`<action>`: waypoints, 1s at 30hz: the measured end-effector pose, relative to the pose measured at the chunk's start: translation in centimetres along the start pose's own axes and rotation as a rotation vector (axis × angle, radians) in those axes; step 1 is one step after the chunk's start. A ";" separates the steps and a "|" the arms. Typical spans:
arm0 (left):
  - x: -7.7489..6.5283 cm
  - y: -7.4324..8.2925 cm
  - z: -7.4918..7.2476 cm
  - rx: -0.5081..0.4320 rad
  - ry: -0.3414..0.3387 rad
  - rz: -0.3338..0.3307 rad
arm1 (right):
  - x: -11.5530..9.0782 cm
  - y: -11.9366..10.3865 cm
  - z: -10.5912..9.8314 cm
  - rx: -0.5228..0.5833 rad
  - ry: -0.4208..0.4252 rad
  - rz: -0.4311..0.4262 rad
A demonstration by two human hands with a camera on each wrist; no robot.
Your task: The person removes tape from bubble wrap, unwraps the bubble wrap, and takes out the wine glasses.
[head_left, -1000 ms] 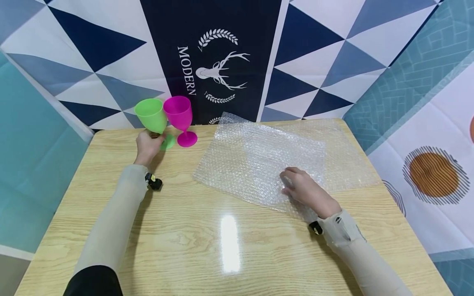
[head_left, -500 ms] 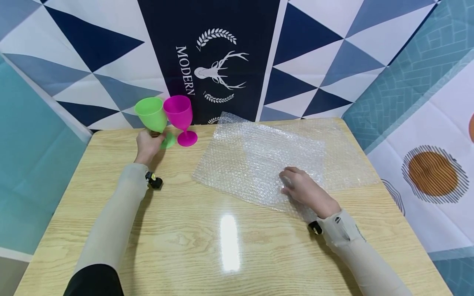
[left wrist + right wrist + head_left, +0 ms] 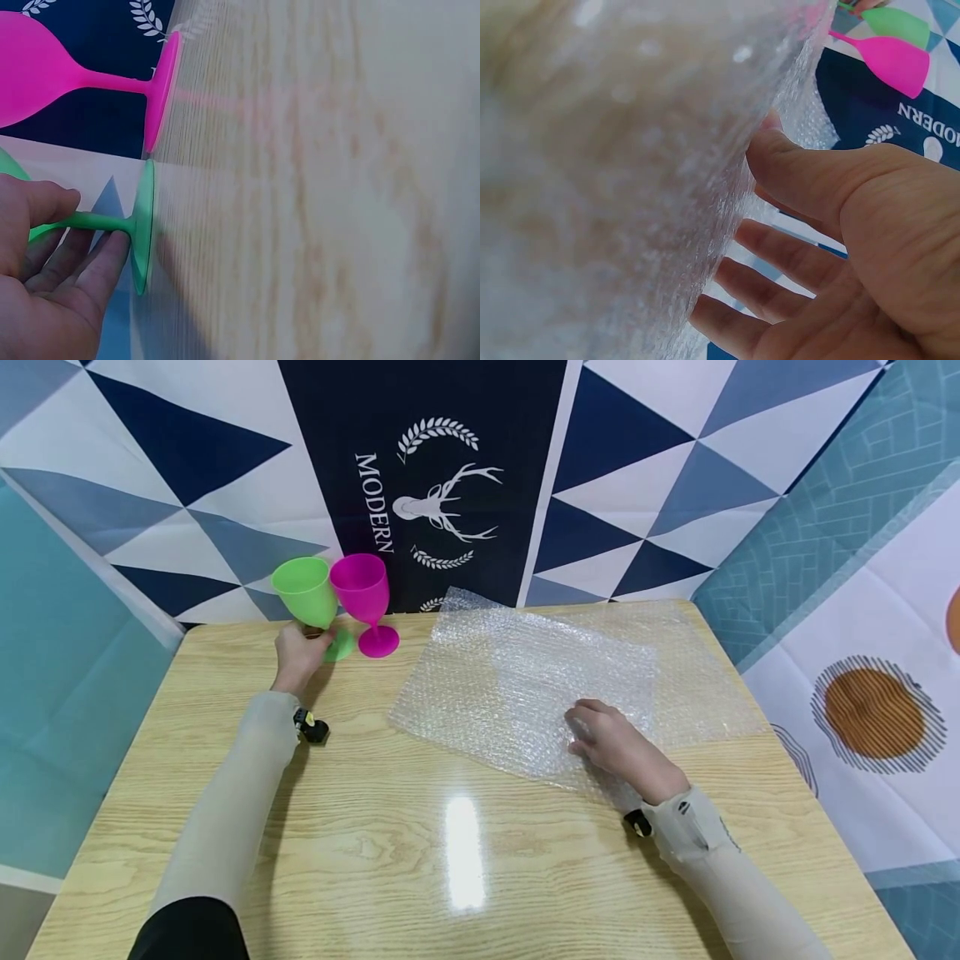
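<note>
At the back left of the table, my left hand grips the stem of a green goblet. The left wrist view shows thumb and fingers curled round that stem, just above the goblet's foot, which is right at the tabletop. Close on its right stands a magenta goblet, upright and untouched by the hand. My right hand rests on a sheet of bubble wrap. In the right wrist view its thumb and spread, slightly bent fingertips touch the wrap's surface.
A second bubble wrap sheet lies partly under the first, towards the table's right edge. Patterned cloth rises behind the wooden table, close to the goblets. Light glares off the wood in front.
</note>
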State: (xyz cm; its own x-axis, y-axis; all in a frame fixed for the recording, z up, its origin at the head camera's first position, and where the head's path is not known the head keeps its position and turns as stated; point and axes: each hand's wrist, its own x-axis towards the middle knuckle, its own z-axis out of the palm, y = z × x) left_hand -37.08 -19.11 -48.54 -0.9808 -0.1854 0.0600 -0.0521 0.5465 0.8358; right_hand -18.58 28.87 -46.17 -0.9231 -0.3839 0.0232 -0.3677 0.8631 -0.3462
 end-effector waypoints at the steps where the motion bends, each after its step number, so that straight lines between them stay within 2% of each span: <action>1: 0.0 0.0 0.0 -0.002 0.000 -0.001 | 0.0 0.0 0.0 0.000 0.002 -0.001; 10: -0.3 0.0 -0.1 -0.011 0.006 0.010 | 0.0 -0.1 0.0 0.000 -0.003 0.010; 20: -1.3 -0.3 -0.3 -0.148 -0.010 0.043 | -0.1 -0.3 -0.3 -0.001 -0.015 0.028; 30: -2.5 -0.9 -1.8 -0.210 -0.037 -0.001 | -0.2 -0.3 -0.2 0.002 -0.014 0.029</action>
State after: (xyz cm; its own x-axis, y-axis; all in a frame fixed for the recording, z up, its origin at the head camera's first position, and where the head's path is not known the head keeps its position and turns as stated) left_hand -34.27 -20.65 -48.43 -0.9872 -0.1540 0.0420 -0.0171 0.3636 0.9314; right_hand -18.34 28.73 -45.85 -0.9317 -0.3633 -0.0004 -0.3404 0.8734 -0.3483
